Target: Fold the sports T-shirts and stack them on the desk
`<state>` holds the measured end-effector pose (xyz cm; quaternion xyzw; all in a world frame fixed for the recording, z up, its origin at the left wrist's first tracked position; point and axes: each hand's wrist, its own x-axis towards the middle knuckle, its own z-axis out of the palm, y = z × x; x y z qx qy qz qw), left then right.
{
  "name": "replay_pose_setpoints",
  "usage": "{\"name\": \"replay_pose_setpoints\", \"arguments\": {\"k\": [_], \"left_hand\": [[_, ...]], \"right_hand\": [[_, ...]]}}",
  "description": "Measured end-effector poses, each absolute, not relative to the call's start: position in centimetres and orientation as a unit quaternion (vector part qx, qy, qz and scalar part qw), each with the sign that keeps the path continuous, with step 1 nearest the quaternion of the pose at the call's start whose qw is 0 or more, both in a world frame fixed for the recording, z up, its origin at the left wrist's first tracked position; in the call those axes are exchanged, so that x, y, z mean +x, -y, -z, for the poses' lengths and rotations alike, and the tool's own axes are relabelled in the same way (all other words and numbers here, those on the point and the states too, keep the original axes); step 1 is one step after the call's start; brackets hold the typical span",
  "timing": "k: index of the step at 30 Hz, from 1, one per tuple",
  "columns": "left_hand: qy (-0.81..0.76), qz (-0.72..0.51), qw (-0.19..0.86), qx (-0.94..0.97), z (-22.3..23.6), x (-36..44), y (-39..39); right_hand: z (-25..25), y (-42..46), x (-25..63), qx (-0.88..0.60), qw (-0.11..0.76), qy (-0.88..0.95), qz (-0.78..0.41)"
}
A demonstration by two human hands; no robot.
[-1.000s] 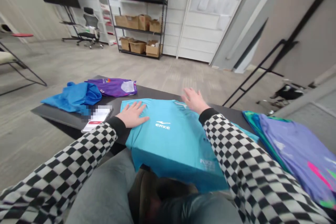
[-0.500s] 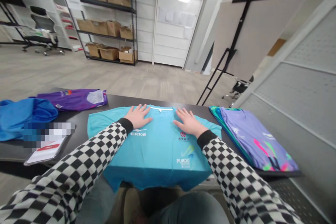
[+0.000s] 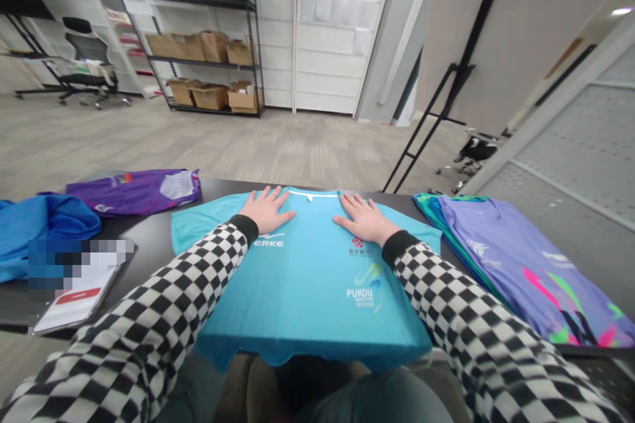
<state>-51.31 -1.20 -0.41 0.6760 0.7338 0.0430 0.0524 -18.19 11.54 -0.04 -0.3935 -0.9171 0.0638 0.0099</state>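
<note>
A light blue T-shirt [image 3: 307,277] lies spread out, front side up, with its collar at the far side and its hem hanging over the near table edge. My left hand [image 3: 268,210] rests flat on it by the left shoulder, fingers spread, just above the white ERKE print. On the other side of the collar, my right hand [image 3: 366,218] presses flat near the right shoulder, fingers apart, above a small red logo. Neither hand grips the cloth. Both of my sleeves are black-and-white checked.
The dark table [image 3: 149,228] also bears a purple folded garment [image 3: 133,192], a crumpled blue garment [image 3: 49,225] and a phone-like device [image 3: 82,297], partly pixelated, on the left. A stack of folded shirts topped by a lavender one [image 3: 526,264] lies right. Shelves with cardboard boxes [image 3: 211,96] stand beyond.
The view has tilted and come slightly closer. Both hands stay flat on the light blue T-shirt near its shoulders, and the cloth looks a little smoother.
</note>
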Motion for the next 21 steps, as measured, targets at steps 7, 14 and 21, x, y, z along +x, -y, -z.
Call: {"name": "replay_pose_setpoints", "arguments": {"k": [7, 14, 21], "left_hand": [[-0.736, -0.055, 0.05, 0.673, 0.3, -51.4, -0.4], [-0.723, -0.078, 0.039, 0.686, 0.7, -51.6, -0.5], [-0.695, -0.197, -0.05, 0.69, -2.7, -50.0, 3.1]], "right_hand": [[-0.1, -12.9, -18.6, -0.397, 0.006, 0.916, -0.057], [0.0, -12.8, -18.7, -0.402, 0.011, 0.914, -0.058], [-3.0, -11.0, -19.4, -0.439, 0.031, 0.895, -0.08]]}}
